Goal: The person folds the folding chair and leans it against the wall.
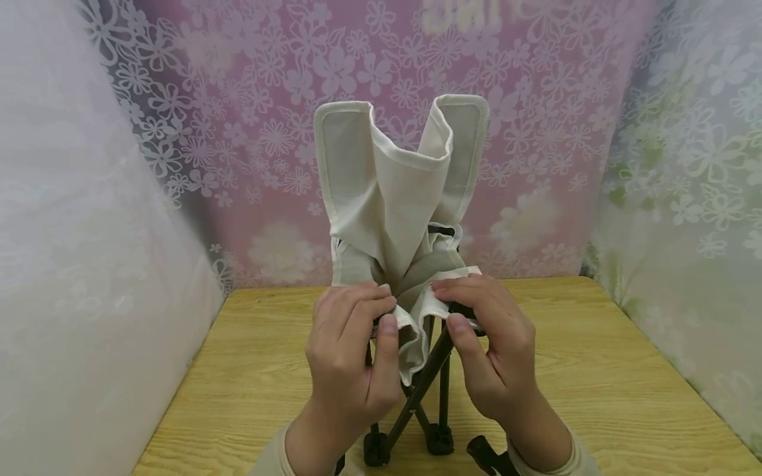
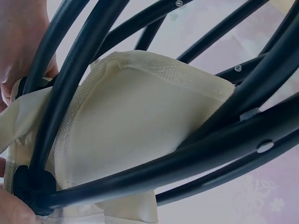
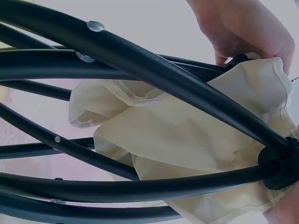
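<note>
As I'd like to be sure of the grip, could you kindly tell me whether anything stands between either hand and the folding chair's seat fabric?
Nothing visible does: the left hand and right hand each grip the beige seat fabric, and the black tubular frame crosses below them.

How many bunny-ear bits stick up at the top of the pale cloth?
2. In the head view, a left flap and a right flap stand up from the pale cloth, with a dip between them. I see no others.
</note>
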The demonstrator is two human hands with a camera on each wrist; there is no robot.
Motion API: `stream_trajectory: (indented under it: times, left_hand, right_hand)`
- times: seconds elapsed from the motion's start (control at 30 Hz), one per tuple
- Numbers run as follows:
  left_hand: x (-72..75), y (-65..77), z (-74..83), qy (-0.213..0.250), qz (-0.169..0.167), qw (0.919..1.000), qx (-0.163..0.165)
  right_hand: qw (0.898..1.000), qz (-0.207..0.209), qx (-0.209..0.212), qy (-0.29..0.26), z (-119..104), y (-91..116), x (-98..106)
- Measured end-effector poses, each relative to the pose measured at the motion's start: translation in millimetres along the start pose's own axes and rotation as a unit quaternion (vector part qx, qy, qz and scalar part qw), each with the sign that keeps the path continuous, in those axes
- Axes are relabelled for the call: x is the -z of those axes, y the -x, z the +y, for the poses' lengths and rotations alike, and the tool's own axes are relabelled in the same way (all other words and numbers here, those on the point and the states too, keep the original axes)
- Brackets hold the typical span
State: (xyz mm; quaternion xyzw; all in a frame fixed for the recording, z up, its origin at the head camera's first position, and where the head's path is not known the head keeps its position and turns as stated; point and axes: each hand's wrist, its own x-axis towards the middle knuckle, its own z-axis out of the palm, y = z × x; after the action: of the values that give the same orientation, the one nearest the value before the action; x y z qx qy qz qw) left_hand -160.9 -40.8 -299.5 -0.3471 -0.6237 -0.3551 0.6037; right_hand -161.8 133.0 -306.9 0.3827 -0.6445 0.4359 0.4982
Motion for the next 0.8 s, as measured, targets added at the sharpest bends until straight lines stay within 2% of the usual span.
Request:
stream_trajectory:
  times: [0.47,0.8]
  left_hand:
    - [-5.3,8.8,-8.4,-0.015,0.034,0.9976,-0.057]
    - [-4.6,9.7,-9.4,-0.024,0.036,0.9968,-0.068]
  right_hand:
    - [1.0,0.008,-0.003,-0.003,0.9,6.0,0.8]
    - [1.0,0.018,0.016,-0.019,3.5,8.2,2.5]
